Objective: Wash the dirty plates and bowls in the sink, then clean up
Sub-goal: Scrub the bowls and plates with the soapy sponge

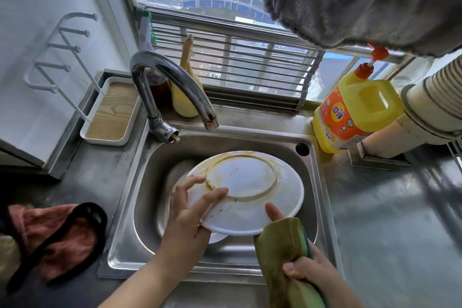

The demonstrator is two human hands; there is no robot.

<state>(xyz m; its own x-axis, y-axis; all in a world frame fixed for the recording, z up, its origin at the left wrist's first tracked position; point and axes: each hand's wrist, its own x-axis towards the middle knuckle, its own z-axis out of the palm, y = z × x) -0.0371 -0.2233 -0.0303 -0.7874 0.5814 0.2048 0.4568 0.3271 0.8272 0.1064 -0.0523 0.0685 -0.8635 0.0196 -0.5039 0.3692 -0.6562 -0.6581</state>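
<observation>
In the lower middle of the frame, a round white ceramic plate [246,192] hangs upside down over the stainless steel sink [322,210], its raised foot ring and outer band smeared with yellow-brown grease. The left hand [190,205] holds it at the near left rim, fingers spread across the underside and the thumb presumably beneath, though that is hidden. The right hand [310,269] grips a worn green and yellow sponge [282,255] at lower right, with one fingertip touching the plate's near edge.

The plate is stiff and probably moderately heavy, breakable if it knocks the steel basin, and its greasy, likely wet surface should be slippery. The rim is the sensible place to hold it, pinched from both faces; the foot ring gives the fingers a ridge to brace against. The sponge is soft and will squash under pressure. Another white dish seems to lie below the plate, only a sliver showing.
</observation>
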